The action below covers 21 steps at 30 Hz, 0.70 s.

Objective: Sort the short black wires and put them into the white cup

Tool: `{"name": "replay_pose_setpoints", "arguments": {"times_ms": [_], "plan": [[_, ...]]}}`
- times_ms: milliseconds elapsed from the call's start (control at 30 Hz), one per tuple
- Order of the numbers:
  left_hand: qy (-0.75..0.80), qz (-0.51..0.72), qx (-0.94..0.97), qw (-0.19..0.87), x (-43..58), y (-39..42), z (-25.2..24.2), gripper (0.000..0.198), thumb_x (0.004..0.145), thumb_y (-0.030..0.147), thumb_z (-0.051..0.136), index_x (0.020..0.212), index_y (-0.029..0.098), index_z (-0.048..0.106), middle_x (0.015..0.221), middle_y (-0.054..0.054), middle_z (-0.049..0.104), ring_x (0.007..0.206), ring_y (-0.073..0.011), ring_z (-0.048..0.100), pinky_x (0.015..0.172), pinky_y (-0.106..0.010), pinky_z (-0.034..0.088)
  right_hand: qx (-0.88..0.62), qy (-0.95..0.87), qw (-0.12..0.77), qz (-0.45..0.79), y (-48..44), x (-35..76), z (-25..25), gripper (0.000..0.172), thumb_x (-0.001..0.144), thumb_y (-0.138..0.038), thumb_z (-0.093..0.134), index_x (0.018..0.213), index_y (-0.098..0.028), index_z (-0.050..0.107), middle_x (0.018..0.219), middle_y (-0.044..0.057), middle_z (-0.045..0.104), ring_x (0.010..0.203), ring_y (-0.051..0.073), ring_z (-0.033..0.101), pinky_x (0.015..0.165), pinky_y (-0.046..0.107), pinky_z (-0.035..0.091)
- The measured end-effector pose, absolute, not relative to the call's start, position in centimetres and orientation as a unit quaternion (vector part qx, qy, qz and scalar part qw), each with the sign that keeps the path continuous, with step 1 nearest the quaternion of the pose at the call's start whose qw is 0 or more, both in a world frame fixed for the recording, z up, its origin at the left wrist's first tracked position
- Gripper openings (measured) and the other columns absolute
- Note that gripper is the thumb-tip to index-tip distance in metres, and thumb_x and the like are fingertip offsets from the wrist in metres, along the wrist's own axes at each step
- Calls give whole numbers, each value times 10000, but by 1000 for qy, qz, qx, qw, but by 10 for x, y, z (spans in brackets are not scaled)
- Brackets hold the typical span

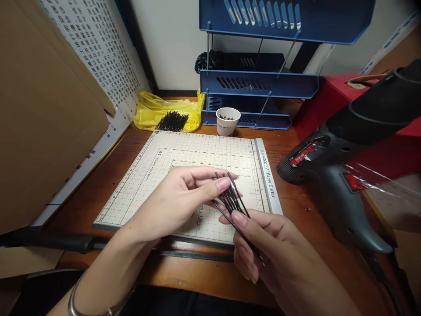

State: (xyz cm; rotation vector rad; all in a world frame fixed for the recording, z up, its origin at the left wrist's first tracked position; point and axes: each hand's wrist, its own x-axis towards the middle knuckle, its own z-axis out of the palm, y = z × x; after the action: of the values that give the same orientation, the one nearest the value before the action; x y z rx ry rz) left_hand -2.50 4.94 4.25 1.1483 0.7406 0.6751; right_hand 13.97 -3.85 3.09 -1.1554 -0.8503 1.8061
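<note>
Pinching one fanned bundle of thin, straight black sticks (232,200) (exact count unclear) above one flat gridded paper cutter (144,184), left hand (184,193) closed thumb-to-fingers on the upper part, right hand (272,237) likewise lower down; beyond: one white cup (226,128), one crinkled yellow bag (148,109).

Workshop desk (194,275): paper cutter (210,147), heat gun (337,186), trays (296,85)

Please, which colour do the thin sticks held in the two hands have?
The thin sticks are black; they show best in the head view.
</note>
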Motion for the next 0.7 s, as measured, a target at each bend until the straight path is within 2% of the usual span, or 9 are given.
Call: {"name": "replay_pose_setpoints", "arguments": {"times_ms": [133, 267, 333, 467, 700], "plan": [[315, 293, 534, 728, -26, 48, 45, 134, 982, 260, 704, 1055, 191, 792, 813, -8, 779, 674, -97, 718, 673, -156, 551, -438, -322, 402, 737, -40, 141, 30, 546, 953, -574, 611, 624, -142, 565, 516, -24, 475, 504, 51, 384, 607, 228, 337], [350, 299, 558, 690, -26, 47, 49, 195, 947, 286, 739, 807, 151, 758, 729, 1, 740, 620, -89, 661, 624, -153, 517, -438, -332, 387, 741, -42, 140, 28, 557, 955, -573, 612, 605, -147, 538, 508, -28, 459, 508, 51, 378, 610, 230, 323], [373, 303, 562, 673, -25, 46, 50, 221, 912, 290, 770, 741, 155, 733, 713, 5, 729, 620, -97, 644, 604, -158, 502, -438, -344, 375, 741, -41, 139, 30, 557, 962, -567, 603, 598, -151, 529, 522, -22, 467, 516, 57, 375, 587, 234, 305], [398, 306, 571, 650, -24, 47, 49, 250, 886, 313, 789, 706, 157, 715, 697, 0, 713, 643, -116, 635, 614, -178, 501, -444, -355, 366, 737, -40, 139, 33, 534, 969, -529, 603, 593, -157, 528, 528, -20, 476, 514, 62, 366, 612, 241, 328], [384, 301, 570, 661, -24, 46, 46, 317, 947, 366, 720, 715, 157, 673, 666, 9, 693, 585, -108, 627, 608, -186, 511, -461, -348, 375, 725, -40, 139, 31, 535, 964, -557, 600, 616, -153, 552, 551, -8, 511, 551, 70, 402, 593, 244, 308]]}}
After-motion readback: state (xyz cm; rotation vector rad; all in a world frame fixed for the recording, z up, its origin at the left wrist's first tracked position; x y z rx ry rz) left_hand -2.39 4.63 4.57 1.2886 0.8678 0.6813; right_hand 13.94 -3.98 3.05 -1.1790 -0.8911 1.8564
